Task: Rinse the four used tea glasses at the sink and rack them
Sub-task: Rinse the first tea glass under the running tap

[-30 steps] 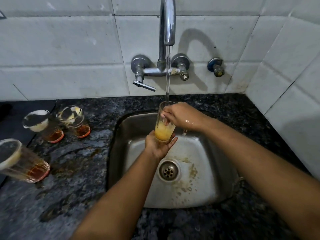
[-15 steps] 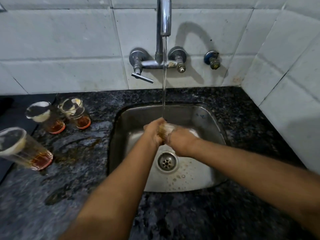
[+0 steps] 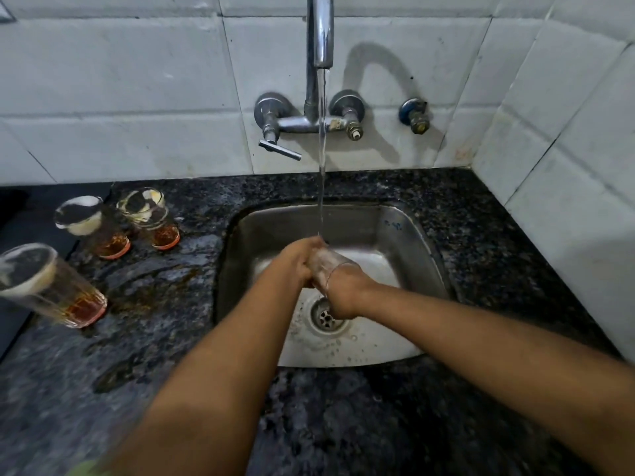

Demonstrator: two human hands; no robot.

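Gripping the glass over the sink: your right hand is wrapped around its lower end, fingers closed; your left hand is closed at its other end, though whether those fingers go inside the mouth cannot be told.

- Glass: tilted, clear, no tea visible in it, directly under the stream and above the drain.
- Risk, slip: likely wet glass in wet hands; if your grip eases it could drop onto the steel basin and chip.
- Risk, knock: lifting it straight up brings the rim toward the tap.
- Risk, reach: three glasses with tea dregs stand left of the sink, namely the far pair and the near glass; a sweeping forearm could topple them.
- Room: counter right of the sink is bare, but walled by tile. No rack is in view.
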